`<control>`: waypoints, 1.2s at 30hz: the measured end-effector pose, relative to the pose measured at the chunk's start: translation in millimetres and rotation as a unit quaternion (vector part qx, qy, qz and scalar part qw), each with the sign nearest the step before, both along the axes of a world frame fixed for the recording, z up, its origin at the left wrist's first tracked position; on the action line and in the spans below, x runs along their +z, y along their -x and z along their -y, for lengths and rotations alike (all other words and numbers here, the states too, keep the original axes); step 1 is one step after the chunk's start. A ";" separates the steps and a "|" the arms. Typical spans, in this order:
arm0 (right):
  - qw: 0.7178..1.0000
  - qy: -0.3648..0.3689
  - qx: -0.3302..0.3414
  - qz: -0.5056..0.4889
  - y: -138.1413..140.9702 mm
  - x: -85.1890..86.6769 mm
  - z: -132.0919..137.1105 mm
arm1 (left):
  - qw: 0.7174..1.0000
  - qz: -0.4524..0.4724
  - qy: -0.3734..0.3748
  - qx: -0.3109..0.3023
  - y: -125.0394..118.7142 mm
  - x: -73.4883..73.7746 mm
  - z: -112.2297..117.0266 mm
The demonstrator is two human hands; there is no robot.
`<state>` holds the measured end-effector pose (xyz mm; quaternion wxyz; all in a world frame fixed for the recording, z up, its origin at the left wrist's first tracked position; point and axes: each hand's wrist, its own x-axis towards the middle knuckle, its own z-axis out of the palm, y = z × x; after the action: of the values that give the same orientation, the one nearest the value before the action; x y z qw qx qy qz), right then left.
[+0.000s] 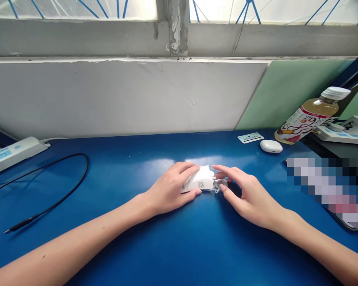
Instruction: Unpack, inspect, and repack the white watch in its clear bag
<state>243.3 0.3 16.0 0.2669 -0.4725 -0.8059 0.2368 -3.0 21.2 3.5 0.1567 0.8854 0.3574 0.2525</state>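
A small white packet (200, 180) with a printed code, wrapped in clear plastic, lies on the blue table (179, 246) at the middle. My left hand (170, 190) grips its left end, fingers curled over the top and thumb under the near edge. My right hand (244, 194) touches the clear plastic end on the right, with thumb and fingertips pinching the wrap.
A black cable (62, 194) loops at the left, beside a white power strip (12, 153). At the back right stand a tilted drink bottle (310, 117), a white earbud case (271, 146) and a small label card (250, 137). A blurred-out item lies at the right edge.
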 end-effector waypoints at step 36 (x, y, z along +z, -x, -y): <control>0.993 -0.090 0.038 0.069 -23.0 5.1 -19.0 | 0.984 -0.175 0.008 -0.033 -1.7 4.4 2.0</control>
<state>266.3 19.3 21.1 0.2431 -0.4310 -0.8577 0.1397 -1.3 19.2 8.0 0.1071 0.9260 0.3520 0.0849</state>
